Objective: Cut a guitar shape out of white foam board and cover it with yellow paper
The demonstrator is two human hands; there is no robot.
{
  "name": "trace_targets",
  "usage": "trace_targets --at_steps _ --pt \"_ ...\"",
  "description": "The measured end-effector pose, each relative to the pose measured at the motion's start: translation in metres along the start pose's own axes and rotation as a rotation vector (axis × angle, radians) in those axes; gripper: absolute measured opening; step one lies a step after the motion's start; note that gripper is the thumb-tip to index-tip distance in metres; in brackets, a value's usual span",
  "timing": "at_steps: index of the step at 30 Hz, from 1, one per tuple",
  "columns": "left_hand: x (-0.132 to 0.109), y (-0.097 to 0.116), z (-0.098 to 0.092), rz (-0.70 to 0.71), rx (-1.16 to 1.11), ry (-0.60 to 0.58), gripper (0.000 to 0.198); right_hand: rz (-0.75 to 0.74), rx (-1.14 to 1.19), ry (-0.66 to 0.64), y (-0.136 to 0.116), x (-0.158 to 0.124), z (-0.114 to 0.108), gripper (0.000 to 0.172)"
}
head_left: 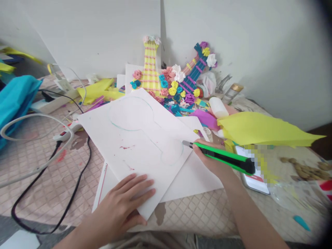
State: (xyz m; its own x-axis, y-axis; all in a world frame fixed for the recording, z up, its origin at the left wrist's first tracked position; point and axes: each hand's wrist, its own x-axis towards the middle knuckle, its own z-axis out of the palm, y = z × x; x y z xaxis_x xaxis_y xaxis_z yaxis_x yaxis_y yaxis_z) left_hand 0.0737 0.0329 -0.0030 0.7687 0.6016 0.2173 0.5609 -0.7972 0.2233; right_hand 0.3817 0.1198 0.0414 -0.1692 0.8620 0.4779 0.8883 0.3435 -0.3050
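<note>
My left hand (121,204) lies flat, fingers spread, on the near corner of a white foam sheet (137,141) with a guitar outline drawn on it. My right hand (215,162) grips a green utility knife (223,157). Its blade tip touches the sheet's right edge beside the drawn curve. Under the sheet lie more white sheets (192,180).
Two paper-decorated guitar models (150,69) (194,72) lean on the wall behind. Yellow paper (259,131), a white glue bottle (218,107), a phone (254,180), black and white cables (52,145), a power strip (52,103) and blue cloth (12,100) crowd the table.
</note>
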Motion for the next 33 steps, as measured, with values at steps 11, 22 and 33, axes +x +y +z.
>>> trace_targets --at_steps 11,22,33 --pt "0.001 0.0 -0.001 -0.02 -0.06 0.003 0.062 0.093 0.066 0.038 -0.011 -0.008 0.002 0.019" --pt "-0.001 -0.001 0.002 -0.028 -0.046 -0.032 0.061 0.249 0.199 0.213 -0.022 -0.02 0.013 0.015" --pt "0.001 0.001 -0.002 -0.031 -0.082 -0.013 0.057 0.247 0.1 0.297 -0.041 -0.026 0.017 0.02"
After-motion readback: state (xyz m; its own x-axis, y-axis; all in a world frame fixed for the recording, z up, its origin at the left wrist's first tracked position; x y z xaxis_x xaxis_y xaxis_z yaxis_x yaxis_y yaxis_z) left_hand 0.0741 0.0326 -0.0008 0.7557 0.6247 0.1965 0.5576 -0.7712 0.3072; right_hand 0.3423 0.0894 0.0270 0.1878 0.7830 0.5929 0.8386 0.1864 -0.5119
